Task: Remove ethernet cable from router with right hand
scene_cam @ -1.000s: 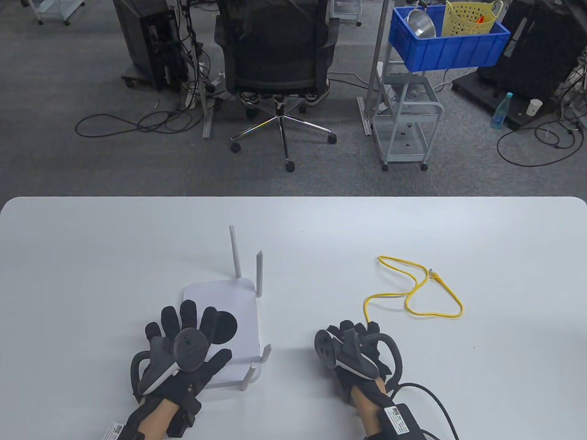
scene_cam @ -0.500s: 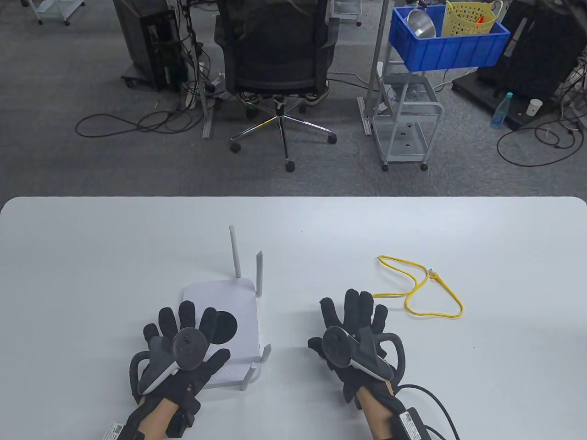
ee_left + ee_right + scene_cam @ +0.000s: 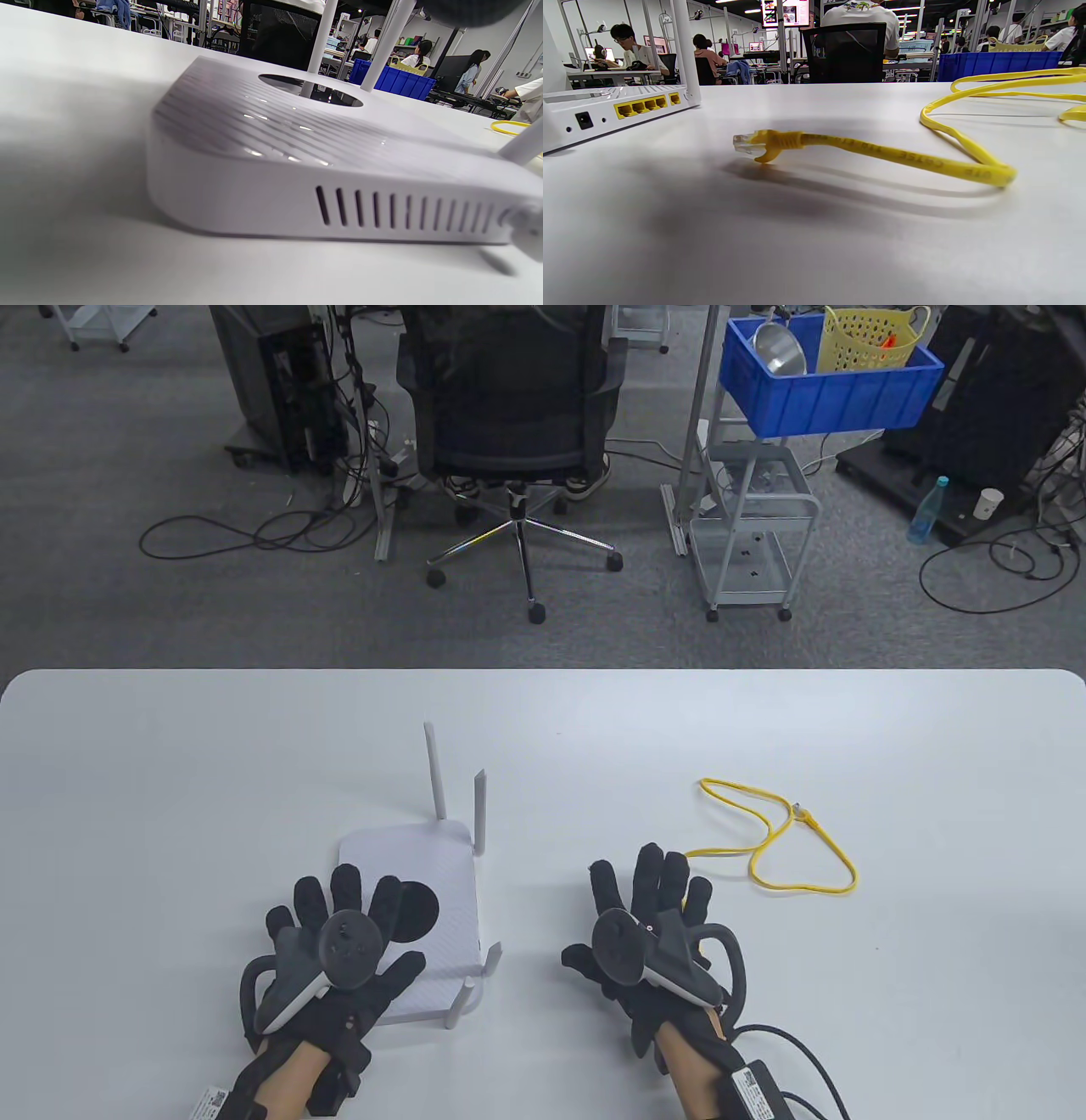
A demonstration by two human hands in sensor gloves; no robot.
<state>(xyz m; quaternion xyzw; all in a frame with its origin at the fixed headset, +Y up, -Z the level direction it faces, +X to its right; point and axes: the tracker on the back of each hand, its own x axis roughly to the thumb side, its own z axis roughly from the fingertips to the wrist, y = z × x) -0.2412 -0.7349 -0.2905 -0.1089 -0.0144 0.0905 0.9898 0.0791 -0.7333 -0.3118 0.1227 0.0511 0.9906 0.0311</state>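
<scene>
Your right hand [image 3: 649, 937]: fingers spread, holding nothing | left hand [image 3: 339, 950]: flat on router [image 3: 424, 857] | ethernet cable [image 3: 874, 150]: unplugged, plug under your right fingers, running rightward.

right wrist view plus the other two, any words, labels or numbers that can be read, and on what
None reads clearly.
cable: dark print along the jacket, too blurred to read.
right wrist label: printed, too small.
left wrist label: printed, too small.
screen in the background: too small.
router: no text shows.
</scene>
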